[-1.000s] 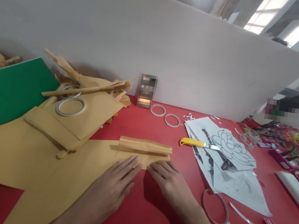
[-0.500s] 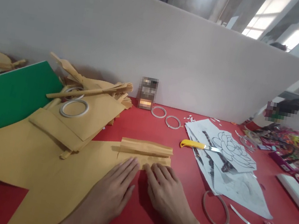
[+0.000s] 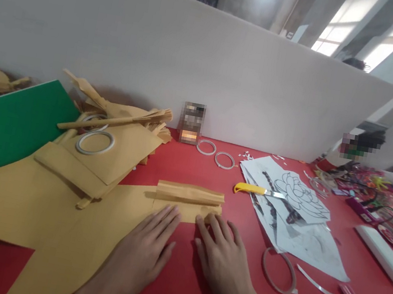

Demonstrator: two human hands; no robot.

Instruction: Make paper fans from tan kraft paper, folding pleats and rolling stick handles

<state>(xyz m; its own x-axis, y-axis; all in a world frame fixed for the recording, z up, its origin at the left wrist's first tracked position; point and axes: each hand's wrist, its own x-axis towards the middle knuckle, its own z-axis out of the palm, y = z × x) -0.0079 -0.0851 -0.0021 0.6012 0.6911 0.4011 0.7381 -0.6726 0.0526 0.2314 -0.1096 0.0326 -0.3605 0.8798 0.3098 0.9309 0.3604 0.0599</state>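
A small piece of brown kraft paper (image 3: 190, 194), its far part folded up into a pleated ridge, lies on the red tabletop in front of me. The fingertips of my left hand (image 3: 142, 249) rest on its near left edge, fingers stretched out. At the near right edge my right hand (image 3: 224, 258) touches the paper with its fingers spread and slightly bent. Neither hand grasps anything. Under my left forearm spreads a large flat sheet of kraft paper (image 3: 64, 225).
Folded kraft paper (image 3: 102, 166) is piled at left beside a green board (image 3: 13, 130), with a tape roll (image 3: 95, 143) on top. To the right, a yellow utility knife (image 3: 250, 189) lies across printed sheets (image 3: 298, 236). Another tape ring (image 3: 279, 271) is nearer me.
My right hand has slid a little to the right along the paper's near edge, and its fingers have spread. My left hand stays nearly in place. The view has shifted slightly.
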